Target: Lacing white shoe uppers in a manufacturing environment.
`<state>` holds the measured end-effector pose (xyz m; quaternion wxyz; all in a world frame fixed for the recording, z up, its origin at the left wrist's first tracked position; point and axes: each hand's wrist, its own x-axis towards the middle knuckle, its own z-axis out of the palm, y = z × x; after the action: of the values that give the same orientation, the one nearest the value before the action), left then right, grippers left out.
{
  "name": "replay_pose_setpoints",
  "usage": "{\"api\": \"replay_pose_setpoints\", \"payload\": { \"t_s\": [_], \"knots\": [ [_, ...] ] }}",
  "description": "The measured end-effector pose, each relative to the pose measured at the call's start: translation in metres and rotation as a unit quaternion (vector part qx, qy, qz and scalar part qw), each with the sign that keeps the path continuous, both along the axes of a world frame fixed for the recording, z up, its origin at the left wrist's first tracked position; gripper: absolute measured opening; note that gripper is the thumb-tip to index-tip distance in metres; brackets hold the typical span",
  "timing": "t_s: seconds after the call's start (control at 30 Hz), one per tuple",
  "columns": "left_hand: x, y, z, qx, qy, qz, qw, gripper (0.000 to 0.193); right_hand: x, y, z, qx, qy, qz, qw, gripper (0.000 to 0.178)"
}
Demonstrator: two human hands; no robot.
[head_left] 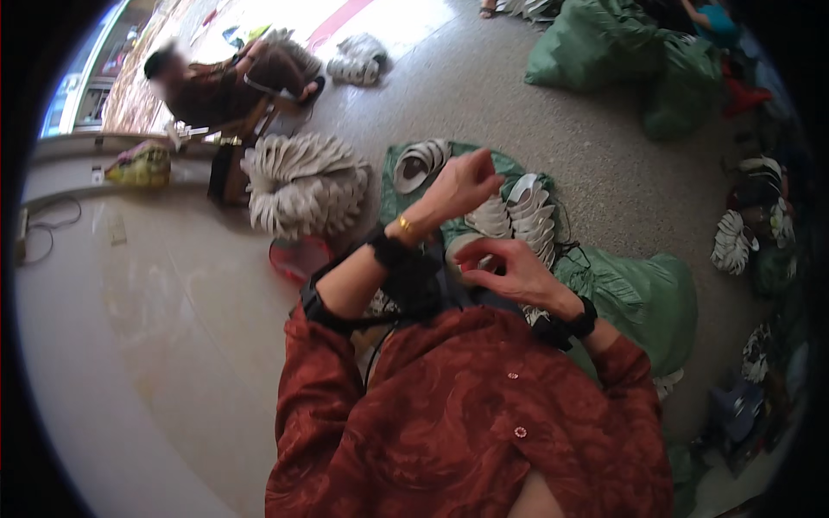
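Observation:
My left hand (469, 183) is raised in front of me, its fingers closed together; what they hold, if anything, is too small to make out. Lower and to the right, my right hand (522, 274) curls its thumb and fingers round the edge of a pale curved piece (456, 249), which looks like a shoe upper and is mostly hidden. Beyond my hands, stacks of white shoe uppers (531, 216) lie on a green sheet (397, 194). Another nested bundle of uppers (420, 164) sits at the sheet's far left.
A big ring of stacked uppers (306, 186) stands left, beside a red object (300, 257). A green sack (639, 298) lies to my right; more green sacks (596, 52) stand far right. A seated person (224, 91) is at the far left. Several upper bundles (736, 242) line the right.

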<state>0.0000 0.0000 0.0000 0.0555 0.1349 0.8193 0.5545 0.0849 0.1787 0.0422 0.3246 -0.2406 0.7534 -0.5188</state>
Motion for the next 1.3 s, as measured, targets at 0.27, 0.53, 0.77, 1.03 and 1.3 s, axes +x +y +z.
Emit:
{"api": "replay_pose_setpoints", "payload": {
  "t_s": [0.27,0.53,0.77,1.03,1.3],
  "knots": [
    [-0.009,-0.018,-0.003,-0.042,0.002,0.041,0.998,0.027,0.000,-0.038,0.028,0.063,0.087,0.054,0.993,0.029],
    [-0.047,-0.045,-0.040,-0.042,0.029,0.104,0.993,0.028,0.009,-0.085,0.022,-0.002,-0.042,0.201,0.979,0.046],
    [-0.067,-0.097,-0.070,-0.056,-0.016,0.170,0.984,0.029,0.000,-0.153,0.017,-0.039,-0.069,0.220,0.972,0.048],
    [-0.059,-0.147,-0.104,-0.092,-0.010,0.220,0.971,0.029,-0.015,-0.210,0.014,-0.054,-0.102,0.253,0.960,0.044],
    [-0.027,-0.156,-0.108,0.017,-0.061,0.154,0.986,0.021,-0.027,-0.244,0.000,-0.122,-0.278,0.197,0.932,0.040]
  ]
}}
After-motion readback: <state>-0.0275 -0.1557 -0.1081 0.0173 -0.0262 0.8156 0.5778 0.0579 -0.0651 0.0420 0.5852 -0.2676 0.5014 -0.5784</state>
